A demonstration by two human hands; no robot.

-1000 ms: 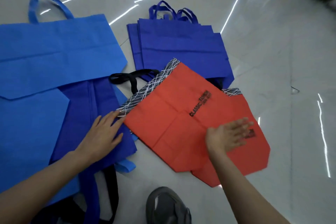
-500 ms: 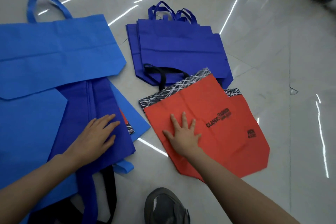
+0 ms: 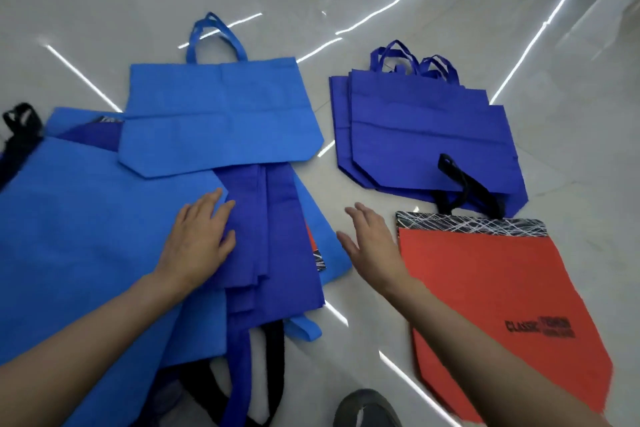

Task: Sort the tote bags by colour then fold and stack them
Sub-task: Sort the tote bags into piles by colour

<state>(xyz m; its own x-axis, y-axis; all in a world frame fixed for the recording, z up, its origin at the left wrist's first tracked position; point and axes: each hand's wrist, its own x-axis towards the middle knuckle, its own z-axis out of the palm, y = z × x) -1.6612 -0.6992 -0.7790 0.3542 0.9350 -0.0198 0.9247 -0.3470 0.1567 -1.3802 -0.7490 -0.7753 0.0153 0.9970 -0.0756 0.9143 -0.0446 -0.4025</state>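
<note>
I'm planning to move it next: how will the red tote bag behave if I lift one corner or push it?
The red tote bag lies flat as a thin sheet, so it will probably droop when lifted. It looks thin, so it is likely light. The floor is glossy, so a push should slide it, perhaps bunching the fabric.

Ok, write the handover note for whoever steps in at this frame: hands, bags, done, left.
Left hand: open, flat on the mixed pile, fingers on a dark blue bag.
Right hand: open, empty, above the floor beside the red bag.
Done: dark blue stack at back right; red bag apart by itself.
Left: pile mixes light blue bag, dark blue ones and a second red bag; sort, fold, stack.
</note>
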